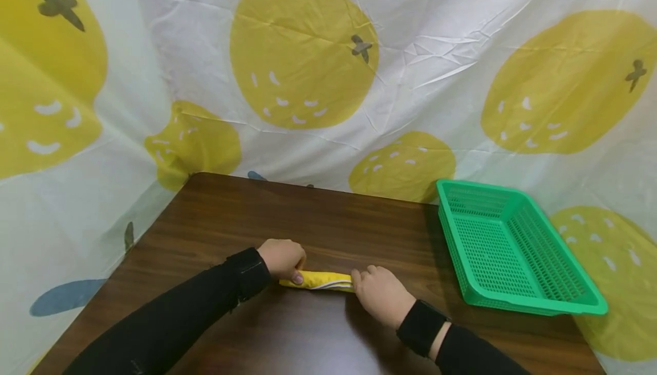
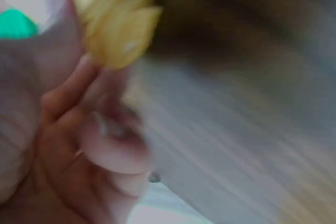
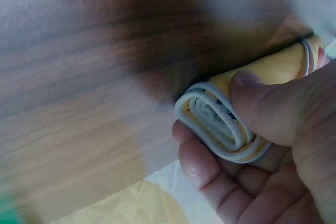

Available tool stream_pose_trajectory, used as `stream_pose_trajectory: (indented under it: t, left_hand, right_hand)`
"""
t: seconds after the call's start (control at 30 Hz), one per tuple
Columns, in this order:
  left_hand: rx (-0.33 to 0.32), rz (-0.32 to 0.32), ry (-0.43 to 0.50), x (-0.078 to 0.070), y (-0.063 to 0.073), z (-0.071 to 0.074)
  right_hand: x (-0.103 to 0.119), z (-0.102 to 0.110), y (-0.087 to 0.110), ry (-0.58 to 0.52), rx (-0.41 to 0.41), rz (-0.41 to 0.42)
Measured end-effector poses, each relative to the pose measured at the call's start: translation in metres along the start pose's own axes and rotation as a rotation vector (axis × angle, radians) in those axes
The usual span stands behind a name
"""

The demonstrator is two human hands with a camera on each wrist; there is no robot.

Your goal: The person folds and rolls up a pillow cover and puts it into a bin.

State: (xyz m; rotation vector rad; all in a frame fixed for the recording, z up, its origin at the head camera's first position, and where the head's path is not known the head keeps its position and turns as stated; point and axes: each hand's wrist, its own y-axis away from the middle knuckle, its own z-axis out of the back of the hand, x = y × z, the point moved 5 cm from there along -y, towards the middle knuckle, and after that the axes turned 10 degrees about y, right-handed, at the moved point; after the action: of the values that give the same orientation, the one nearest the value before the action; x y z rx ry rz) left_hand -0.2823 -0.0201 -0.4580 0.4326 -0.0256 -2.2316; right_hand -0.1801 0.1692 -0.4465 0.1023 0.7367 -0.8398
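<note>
A yellow cloth with white edging (image 1: 324, 280), rolled into a narrow tube, lies crosswise between both hands over the table. My left hand (image 1: 282, 258) grips its left end, the thumb along the near side. At the opposite end my right hand (image 1: 381, 296) pinches the roll between thumb and fingers. In the right wrist view the end of the rolled cloth (image 3: 220, 116) shows spiral layers with pale trim. The left wrist view is blurred; there the cloth's yellow end (image 2: 118, 30) sits between thumb and fingers.
A green plastic basket (image 1: 544, 307) with mesh walls stands on the right of the dark wooden table (image 1: 246, 210). Nothing is seen inside it. Behind and to the left hangs a white curtain (image 1: 195, 39) with large yellow fruit prints.
</note>
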Motion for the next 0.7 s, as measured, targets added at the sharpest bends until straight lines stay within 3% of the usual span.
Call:
stream_pose_trajectory:
  t: [0.1, 0.2, 0.27, 0.37, 0.53, 0.7]
  left_hand:
    - [-0.199, -0.112, -0.100, -0.010, 0.015, 0.000]
    - [-0.386, -0.240, -0.310, -0.028, 0.033, -0.005]
    - [-0.463, -0.282, -0.435, -0.038, 0.041, -0.009]
    - [-0.499, -0.266, -0.515, -0.046, 0.047, -0.014]
    - [-0.500, -0.187, -0.505, -0.043, 0.043, -0.019]
    - [-0.486, -0.229, -0.499, -0.040, 0.037, -0.020]
  right_hand:
    - [-0.005, -0.003, -0.003, -0.145, 0.035, -0.018]
    - [-0.009, -0.007, -0.006, -0.307, 0.091, -0.040]
    - [-0.014, -0.010, -0.008, -0.392, 0.129, -0.044]
    - [-0.022, -0.015, -0.012, -0.526, 0.194, -0.051]
    - [-0.037, -0.028, -0.020, -0.769, 0.343, -0.083]
    - [-0.047, -0.035, -0.023, -0.873, 0.431, -0.104]
